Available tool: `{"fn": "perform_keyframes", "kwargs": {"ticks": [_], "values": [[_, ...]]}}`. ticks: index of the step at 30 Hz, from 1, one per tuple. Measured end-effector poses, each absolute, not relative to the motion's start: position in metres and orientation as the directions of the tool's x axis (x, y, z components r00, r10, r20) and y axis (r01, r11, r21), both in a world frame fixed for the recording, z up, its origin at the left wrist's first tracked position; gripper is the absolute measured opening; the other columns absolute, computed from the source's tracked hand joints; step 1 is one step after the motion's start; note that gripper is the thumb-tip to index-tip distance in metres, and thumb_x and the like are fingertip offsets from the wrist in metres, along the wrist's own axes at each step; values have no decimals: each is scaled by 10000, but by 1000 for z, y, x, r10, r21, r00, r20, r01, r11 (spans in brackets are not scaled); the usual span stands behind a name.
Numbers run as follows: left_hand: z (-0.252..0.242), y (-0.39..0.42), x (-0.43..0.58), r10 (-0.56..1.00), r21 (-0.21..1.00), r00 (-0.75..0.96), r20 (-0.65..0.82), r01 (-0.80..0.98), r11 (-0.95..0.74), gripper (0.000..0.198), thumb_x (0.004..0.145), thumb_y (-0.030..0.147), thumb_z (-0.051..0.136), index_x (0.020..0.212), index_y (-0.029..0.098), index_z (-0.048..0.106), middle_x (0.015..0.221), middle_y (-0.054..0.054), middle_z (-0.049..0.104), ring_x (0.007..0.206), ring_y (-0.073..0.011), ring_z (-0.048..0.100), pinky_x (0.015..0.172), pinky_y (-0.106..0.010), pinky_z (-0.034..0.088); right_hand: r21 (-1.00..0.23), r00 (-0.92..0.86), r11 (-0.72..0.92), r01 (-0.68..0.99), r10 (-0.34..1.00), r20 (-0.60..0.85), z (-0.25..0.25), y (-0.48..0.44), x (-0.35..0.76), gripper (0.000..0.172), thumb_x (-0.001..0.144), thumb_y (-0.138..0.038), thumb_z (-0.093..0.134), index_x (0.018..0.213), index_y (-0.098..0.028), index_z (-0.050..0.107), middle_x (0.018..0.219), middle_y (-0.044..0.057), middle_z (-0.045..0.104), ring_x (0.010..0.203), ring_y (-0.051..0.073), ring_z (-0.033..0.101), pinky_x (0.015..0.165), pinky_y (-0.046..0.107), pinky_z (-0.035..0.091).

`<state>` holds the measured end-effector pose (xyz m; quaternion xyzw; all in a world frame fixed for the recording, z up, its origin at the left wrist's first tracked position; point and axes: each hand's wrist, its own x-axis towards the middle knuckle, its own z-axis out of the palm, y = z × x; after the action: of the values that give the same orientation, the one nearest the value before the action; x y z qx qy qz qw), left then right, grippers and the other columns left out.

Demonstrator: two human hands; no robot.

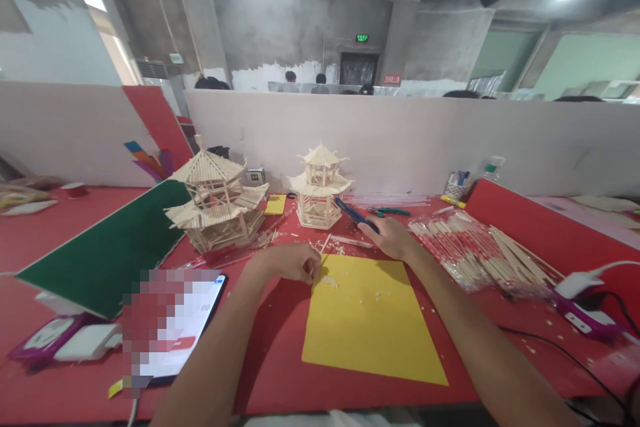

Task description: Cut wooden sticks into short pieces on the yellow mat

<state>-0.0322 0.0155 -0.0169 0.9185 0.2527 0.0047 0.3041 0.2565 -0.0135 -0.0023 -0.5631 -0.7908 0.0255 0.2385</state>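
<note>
Tablet left of the sheet, sticks right (pagodas behind).

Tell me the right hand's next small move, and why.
I'd probably bring the dark-blue pliers-like tool in the right hand to the free end of the thin pale wooden stick: the left hand appears to pinch that stick by the flat yellow sheet, the tool is apart from the stick, and short pale wooden pieces lie on the sheet, suggesting trimming.
</note>
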Motion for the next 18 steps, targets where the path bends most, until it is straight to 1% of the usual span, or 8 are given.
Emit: {"fn": "perform_keyframes", "kwargs": {"ticks": [4,6,9,11,15,18], "values": [[-14,14,-30,537,525,841,-62,485,-699,129,772,200,659,894,168,685,793,-6,677,676,-119,590,585,-190,400,-308,-262,377,873,897,355,-3,-13,257,461,980,-565,361,858,-205,622,781,47,692,745,200,630,621,260,301],[-15,13,-26,561,501,827,-31,498,-708,133,778,180,634,905,174,673,793,-4,673,679,-124,588,583,-195,395,-307,-265,378,873,898,352,-3,-13,257,462,980,-568,358,877,-206,625,786,47,693,741,198,627,617,259,295],[-20,12,-20,559,461,829,-27,507,-729,132,749,141,630,871,174,669,784,-7,670,678,-132,587,576,-202,386,-297,-267,374,879,900,346,-3,-14,256,463,977,-571,360,859,-205,618,754,42,679,708,193,614,607,258,286],[-23,12,-16,573,445,819,-40,528,-723,132,742,155,643,868,173,675,794,-17,675,681,-141,590,569,-211,382,-287,-274,379,880,897,346,-4,-14,256,459,978,-562,360,829,-204,606,712,34,659,682,188,602,601,258,281],[-26,13,-15,590,465,806,-57,544,-698,123,752,196,649,867,171,683,796,-22,678,676,-149,588,565,-220,383,-299,-276,385,873,896,348,-3,-14,255,448,966,-562,384,820,-201,607,707,38,655,668,185,594,603,262,284],[-27,14,-18,564,492,824,-53,513,-703,123,746,168,636,860,170,682,786,-16,675,670,-144,583,566,-214,383,-341,-258,385,858,896,361,-2,-14,255,435,952,-564,414,814,-202,612,722,40,664,669,185,595,609,263,295]]}}
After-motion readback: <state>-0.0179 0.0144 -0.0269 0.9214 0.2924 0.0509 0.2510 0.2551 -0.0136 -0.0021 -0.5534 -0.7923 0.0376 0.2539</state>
